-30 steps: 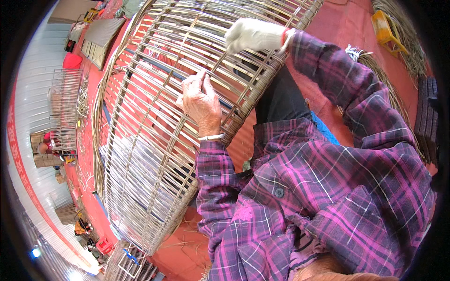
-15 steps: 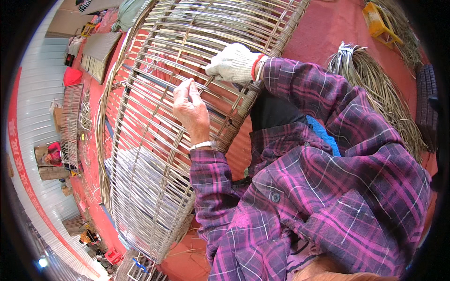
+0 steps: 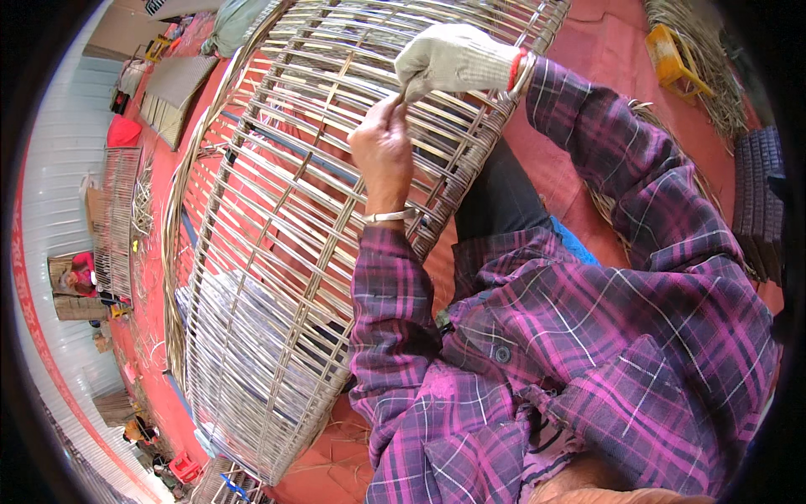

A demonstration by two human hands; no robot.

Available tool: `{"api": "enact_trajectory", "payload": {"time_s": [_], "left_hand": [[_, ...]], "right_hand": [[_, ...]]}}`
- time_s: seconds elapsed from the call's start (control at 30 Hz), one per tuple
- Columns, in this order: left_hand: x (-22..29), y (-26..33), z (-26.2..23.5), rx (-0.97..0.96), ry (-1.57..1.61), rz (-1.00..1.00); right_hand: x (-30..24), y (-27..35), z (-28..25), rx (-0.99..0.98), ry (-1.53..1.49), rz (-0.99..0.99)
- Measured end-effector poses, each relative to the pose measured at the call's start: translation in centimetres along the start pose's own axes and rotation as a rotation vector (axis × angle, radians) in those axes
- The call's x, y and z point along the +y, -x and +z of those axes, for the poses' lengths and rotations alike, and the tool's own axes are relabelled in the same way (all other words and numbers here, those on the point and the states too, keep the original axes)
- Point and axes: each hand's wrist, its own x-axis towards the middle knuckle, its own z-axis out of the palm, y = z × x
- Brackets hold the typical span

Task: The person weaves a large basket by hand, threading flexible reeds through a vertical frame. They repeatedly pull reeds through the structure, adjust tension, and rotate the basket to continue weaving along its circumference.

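Since 1 second ago the gloved right hand (image 3: 453,60) has come down to the bare left hand (image 3: 382,147), both now pinching 1 thin strip at 12 o'clock on the big woven cane frame (image 3: 277,277), suggesting the weaving goes on there.

Long-sleeved plaid shirt in purple, magenta and black with thin white lines, dark buttons down the front, bare left hand (image 3: 382,147) with a pale band at the wrist, right hand (image 3: 453,60) in a white knitted glove with a red-trimmed cuff, dark trousers
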Motion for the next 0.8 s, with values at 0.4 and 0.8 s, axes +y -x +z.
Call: {"api": "enact_trajectory", "payload": {"time_s": [0.4, 0.8], "left_hand": [[0.5, 4.4, -3.6, 0.226, 0.156, -0.323], [-1.3, 1.6, -0.7, 0.080, -0.476, -0.044]], "right_hand": [[-3.9, 0.2, 6.2, 0.049, -0.052, 0.227], [-0.6, -1.3, 6.2, -0.291, -0.336, -0.089]]}}
